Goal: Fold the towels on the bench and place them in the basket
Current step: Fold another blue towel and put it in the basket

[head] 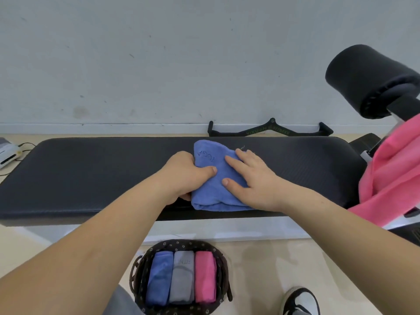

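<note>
Left hand (186,171) grips blue towel's (213,192) left edge.

Bare bench (91,173) at left, pink towel (391,178) right.

black handle bar (269,132) by wall — white device (8,153) far left, shoe (300,301) bottom right

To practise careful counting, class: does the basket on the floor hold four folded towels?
No, the basket holds only three: a blue towel, a grey towel and a pink towel, side by side.
</note>
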Demonstrator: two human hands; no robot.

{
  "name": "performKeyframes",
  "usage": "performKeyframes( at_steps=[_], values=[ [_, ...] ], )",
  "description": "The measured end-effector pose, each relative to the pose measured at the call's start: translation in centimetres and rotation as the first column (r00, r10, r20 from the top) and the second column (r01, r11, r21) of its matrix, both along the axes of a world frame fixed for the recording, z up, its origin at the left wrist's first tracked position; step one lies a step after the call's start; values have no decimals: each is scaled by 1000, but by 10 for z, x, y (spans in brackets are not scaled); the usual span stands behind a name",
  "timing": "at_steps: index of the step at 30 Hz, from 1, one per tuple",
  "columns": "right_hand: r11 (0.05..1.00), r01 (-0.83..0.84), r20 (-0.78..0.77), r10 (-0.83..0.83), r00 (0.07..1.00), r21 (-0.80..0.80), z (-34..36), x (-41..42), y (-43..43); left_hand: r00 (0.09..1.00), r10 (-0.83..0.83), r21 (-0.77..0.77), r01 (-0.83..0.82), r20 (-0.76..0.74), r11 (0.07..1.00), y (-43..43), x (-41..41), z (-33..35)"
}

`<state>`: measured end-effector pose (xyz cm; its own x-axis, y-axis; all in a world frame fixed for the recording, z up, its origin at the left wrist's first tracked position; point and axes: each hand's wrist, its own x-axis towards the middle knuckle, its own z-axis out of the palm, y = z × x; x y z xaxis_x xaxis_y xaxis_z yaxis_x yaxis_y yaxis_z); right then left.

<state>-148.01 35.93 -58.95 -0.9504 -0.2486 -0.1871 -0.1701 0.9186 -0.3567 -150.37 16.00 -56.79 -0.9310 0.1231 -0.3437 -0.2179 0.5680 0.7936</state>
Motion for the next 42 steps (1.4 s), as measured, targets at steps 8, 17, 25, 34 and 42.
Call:
performKeyframes(
  at_steps=[8, 17, 25, 34, 42],
  values=[
    [995, -83, 120, 75, 990, 64, -10, -3, -24, 980, 198, 221, -196, 10, 955, -28, 2, 18],
    [987, 124, -193, -141, 971, -100, -12, -1, -27, 965, -13, -57, -2, -263, 998, 24, 6, 12],
    [813, 242, 233, -135, 963, -529, 15, -9, 12, 881, -385, -495, 214, -274, 842, 58, 15, 8],
    [743, 422, 220, -360, 906, -520, 12, -8, -1, 924, -162, -331, 41, -347, 943, 24, 11, -3],
    [857, 247, 209, -167, 963, -452, 18, 35, -33, 998, -21, 145, 13, 51, 989, -6, 65, -5]
  ],
)
